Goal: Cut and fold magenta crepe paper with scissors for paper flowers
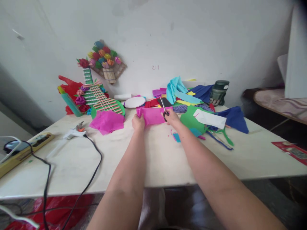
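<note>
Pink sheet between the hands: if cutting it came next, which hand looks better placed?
The right hand, most likely: it holds the scissors at the right end of the pink sheet. The left hand grips the left end, so it seems better suited to steadying.

"What lies between the left hand (pixel 138 122) and the right hand (pixel 173 117)?"

"A sheet (pixel 153 117), with the scissors (pixel 164 111) in the right hand at its right end."

"And left of them, on the table (pixel 163 159)?"

"Loose paper (pixel 107 122), a guitar (pixel 106 101) behind it, a glue gun (pixel 75 133) before it and to the left, then a power strip (pixel 26 154) (at the table's left side)."

"Above the guitar?"

"A flower basket (pixel 109 75), against the wall (pixel 203 38)."

"To the right?"

"A heap of scraps (pixel 190 117), with a bottle (pixel 218 92) at its back right."
</note>
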A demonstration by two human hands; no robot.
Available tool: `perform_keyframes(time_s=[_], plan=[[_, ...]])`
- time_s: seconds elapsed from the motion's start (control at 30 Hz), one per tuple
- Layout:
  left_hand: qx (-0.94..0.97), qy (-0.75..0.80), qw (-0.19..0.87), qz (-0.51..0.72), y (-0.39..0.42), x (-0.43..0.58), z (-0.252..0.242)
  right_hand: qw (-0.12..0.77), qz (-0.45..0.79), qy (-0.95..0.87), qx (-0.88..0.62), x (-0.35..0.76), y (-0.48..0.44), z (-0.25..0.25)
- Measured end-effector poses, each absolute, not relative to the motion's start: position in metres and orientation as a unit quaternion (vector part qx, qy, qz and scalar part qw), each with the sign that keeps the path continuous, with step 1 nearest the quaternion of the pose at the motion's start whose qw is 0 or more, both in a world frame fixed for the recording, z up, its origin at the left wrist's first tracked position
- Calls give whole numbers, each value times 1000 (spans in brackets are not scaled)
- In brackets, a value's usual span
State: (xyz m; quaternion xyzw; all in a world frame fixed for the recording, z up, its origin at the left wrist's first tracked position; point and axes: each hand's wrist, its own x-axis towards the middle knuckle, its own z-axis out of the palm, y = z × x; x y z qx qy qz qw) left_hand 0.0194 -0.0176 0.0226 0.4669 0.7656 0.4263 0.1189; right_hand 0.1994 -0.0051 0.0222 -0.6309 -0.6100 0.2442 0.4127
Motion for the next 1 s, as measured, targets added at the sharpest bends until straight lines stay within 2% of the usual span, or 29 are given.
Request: perform_keyframes(time_s=[0.1,0.23,0.3,0.47,0.6,0.77,0.93,1.0], plan=[[451,775,111,429,-19,22,23,416,199,-614,-640,200,-3,20],[451,775,107,428,-21,24,24,457,212,-601,-620,192,-9,26],[457,772,110,428,-20,24,24,479,277,-586,-592,185,-16,34],[476,765,112,419,-17,26,22,486,527,-547,-434,164,-41,51],[500,759,107,402,-17,25,23,448,568,-545,-424,154,-44,46],[506,773,85,373,-21,21,28,395,418,-571,-586,159,-28,30],[500,776,91,373,-23,20,29,304,114,-638,-698,178,-27,35],[496,775,95,379,-23,19,29,268,39,-636,-723,187,-31,41]])
